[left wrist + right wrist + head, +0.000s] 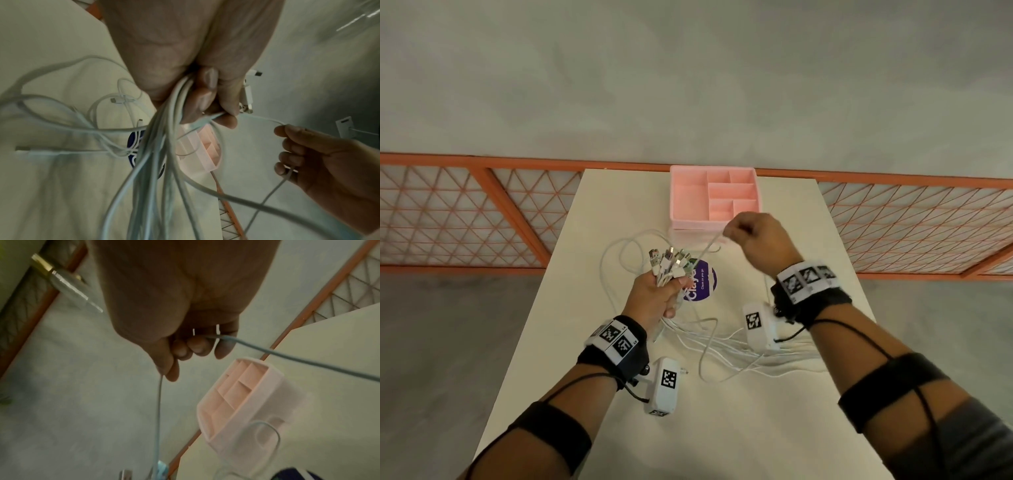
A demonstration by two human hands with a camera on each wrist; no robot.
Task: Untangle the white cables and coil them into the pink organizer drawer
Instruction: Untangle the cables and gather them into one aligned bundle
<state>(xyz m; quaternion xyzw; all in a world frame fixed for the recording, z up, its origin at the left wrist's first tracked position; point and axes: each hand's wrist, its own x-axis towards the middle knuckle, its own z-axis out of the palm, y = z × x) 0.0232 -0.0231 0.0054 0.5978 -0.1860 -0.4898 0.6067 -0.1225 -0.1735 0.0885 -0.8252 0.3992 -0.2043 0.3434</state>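
Observation:
My left hand (657,296) grips a bundle of white cables (671,263) near their plug ends, which fan upward above the fist; the cords trail over the table toward the right front (756,353). In the left wrist view the fingers (207,91) curl round the cords (156,146). My right hand (753,236) is raised in front of the pink organizer (714,195) and pinches a single white cable (709,245) drawn out from the bundle; that cable (287,356) runs through the curled fingers (197,345). The organizer's compartments (236,386) hold nothing.
The white table (592,308) is narrow, with floor on both sides. A purple round sticker (703,281) lies under the cables. An orange-framed lattice panel (465,219) runs behind the table. Loops of cable (619,253) lie left of the organizer.

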